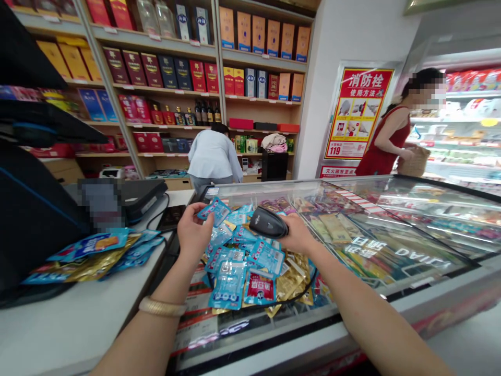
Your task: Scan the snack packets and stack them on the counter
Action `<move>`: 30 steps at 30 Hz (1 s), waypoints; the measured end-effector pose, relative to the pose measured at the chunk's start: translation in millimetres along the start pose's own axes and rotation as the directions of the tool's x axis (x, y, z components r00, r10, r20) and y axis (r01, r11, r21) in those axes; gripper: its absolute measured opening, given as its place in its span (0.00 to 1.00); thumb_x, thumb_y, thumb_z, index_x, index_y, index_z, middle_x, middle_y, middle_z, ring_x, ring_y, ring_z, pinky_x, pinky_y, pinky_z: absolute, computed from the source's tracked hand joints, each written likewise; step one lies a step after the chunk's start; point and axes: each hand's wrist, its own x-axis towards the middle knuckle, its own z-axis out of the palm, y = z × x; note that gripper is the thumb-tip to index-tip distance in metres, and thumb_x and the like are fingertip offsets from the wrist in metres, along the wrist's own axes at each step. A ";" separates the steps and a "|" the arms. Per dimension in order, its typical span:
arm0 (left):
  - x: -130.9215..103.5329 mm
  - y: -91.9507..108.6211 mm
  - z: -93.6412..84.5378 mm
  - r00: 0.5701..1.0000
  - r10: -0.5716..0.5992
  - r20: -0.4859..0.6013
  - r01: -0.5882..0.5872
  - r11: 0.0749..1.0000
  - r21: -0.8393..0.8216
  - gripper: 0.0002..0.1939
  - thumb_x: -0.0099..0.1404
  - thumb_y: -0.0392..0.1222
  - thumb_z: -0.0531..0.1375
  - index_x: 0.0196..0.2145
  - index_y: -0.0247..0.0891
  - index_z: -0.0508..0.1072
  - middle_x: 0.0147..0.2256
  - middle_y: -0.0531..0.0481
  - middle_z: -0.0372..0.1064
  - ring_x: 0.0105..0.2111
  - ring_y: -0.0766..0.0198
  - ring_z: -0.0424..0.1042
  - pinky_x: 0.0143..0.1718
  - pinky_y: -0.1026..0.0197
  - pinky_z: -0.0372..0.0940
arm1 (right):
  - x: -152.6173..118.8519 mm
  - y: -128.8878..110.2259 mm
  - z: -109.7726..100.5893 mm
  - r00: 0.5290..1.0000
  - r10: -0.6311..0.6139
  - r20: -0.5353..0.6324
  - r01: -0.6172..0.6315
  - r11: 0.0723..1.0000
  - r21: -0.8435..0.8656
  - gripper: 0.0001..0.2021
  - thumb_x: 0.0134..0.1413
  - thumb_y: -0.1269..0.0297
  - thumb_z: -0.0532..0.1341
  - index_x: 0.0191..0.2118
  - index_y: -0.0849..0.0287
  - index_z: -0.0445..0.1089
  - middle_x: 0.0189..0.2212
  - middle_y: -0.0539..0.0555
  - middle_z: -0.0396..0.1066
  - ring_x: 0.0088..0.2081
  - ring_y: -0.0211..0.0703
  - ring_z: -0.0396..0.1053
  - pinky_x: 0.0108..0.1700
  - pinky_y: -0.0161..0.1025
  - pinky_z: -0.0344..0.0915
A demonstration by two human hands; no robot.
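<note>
Between the fingers of my left hand [194, 228] is a small blue snack packet [216, 211], raised above a heap of similar packets. My right hand [296, 234] grips a black barcode scanner [267, 223], its head pointing left toward that packet. Below both hands the heap of blue snack packets [228, 282] lies on the glass top of a freezer [219, 339]. A red-fronted packet [260, 287] and several gold packets [287, 279] are mixed in. The scanner's black cable [291, 301] curves across the front of the heap.
Left of the freezer, more packets [97, 256] lie on a white counter [35, 329] beside a black checkout screen [31, 198]. One person [213, 156] bends at the back shelves; another, in red [385, 138], stands right of the freezer. Boxed goods [168, 70] fill the shelves.
</note>
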 end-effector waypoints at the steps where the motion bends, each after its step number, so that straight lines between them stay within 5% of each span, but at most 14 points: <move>1: 2.2 0.4 -5.1 1.000 0.025 -0.008 -0.024 0.999 0.043 0.14 0.54 0.46 0.61 0.38 0.38 0.71 0.34 0.49 0.73 0.32 0.62 0.73 0.37 0.61 0.69 | -0.4 1.4 0.5 1.000 -0.002 -0.011 0.002 1.000 0.006 0.07 0.47 0.62 0.66 0.34 0.56 0.75 0.28 0.52 0.77 0.31 0.46 0.72 0.38 0.37 0.56; 4: 12.2 -0.5 -35.6 0.988 0.152 -0.032 -0.141 0.964 0.226 0.11 0.55 0.45 0.59 0.36 0.40 0.71 0.35 0.49 0.73 0.35 0.60 0.74 0.40 0.59 0.69 | -1.3 5.9 1.8 1.000 0.004 -0.030 -0.004 1.000 0.025 0.10 0.48 0.57 0.67 0.36 0.56 0.76 0.30 0.53 0.78 0.31 0.46 0.72 0.37 0.37 0.57; 8: 31.1 -13.2 -106.5 0.938 0.346 0.004 -0.300 0.808 0.506 0.08 0.56 0.45 0.58 0.33 0.41 0.71 0.35 0.46 0.74 0.39 0.53 0.74 0.46 0.51 0.68 | -1.4 11.9 3.4 0.999 0.010 -0.034 -0.009 1.000 0.026 0.09 0.46 0.58 0.67 0.33 0.56 0.75 0.28 0.54 0.78 0.30 0.46 0.73 0.36 0.37 0.58; 12: 49.2 -34.1 -176.1 0.927 0.376 0.007 -0.280 0.680 0.678 0.04 0.57 0.46 0.56 0.29 0.45 0.69 0.33 0.46 0.73 0.42 0.49 0.74 0.49 0.42 0.65 | -1.2 14.3 5.4 1.000 0.007 -0.028 -0.005 0.999 0.051 0.08 0.46 0.59 0.67 0.34 0.56 0.75 0.29 0.53 0.78 0.32 0.47 0.73 0.37 0.37 0.60; 16: 57.1 -53.2 -209.7 0.938 0.347 0.030 -0.256 0.630 0.733 0.08 0.59 0.48 0.52 0.28 0.46 0.68 0.34 0.41 0.74 0.45 0.43 0.75 0.52 0.35 0.60 | -1.2 13.9 6.7 0.999 0.017 -0.041 -0.014 0.997 0.076 0.09 0.46 0.59 0.67 0.35 0.56 0.76 0.29 0.53 0.78 0.31 0.47 0.74 0.37 0.37 0.61; 20: 53.4 -63.2 -209.4 0.945 0.320 0.062 -0.263 0.636 0.726 0.10 0.58 0.49 0.51 0.26 0.47 0.69 0.36 0.41 0.77 0.44 0.42 0.76 0.53 0.31 0.58 | -0.9 13.3 5.6 0.999 0.017 -0.046 -0.013 0.995 0.099 0.10 0.46 0.60 0.66 0.35 0.57 0.76 0.29 0.53 0.79 0.30 0.45 0.74 0.36 0.36 0.61; 24: 45.8 -60.2 -193.2 0.942 0.336 0.023 -0.250 0.652 0.716 0.10 0.58 0.49 0.53 0.27 0.48 0.72 0.42 0.40 0.76 0.54 0.37 0.70 0.56 0.27 0.54 | -1.0 10.3 1.8 0.998 0.048 -0.038 -0.046 0.997 0.060 0.10 0.46 0.59 0.67 0.35 0.57 0.77 0.29 0.54 0.79 0.30 0.45 0.73 0.35 0.36 0.60; 30: 47.0 -41.1 -132.8 0.974 0.204 0.097 -0.218 0.739 0.637 0.16 0.57 0.51 0.55 0.38 0.44 0.77 0.46 0.36 0.75 0.52 0.39 0.72 0.53 0.36 0.64 | -0.9 3.9 -4.2 0.997 0.080 -0.023 -0.078 0.993 0.086 0.12 0.48 0.56 0.66 0.37 0.55 0.78 0.30 0.53 0.79 0.33 0.48 0.75 0.35 0.37 0.60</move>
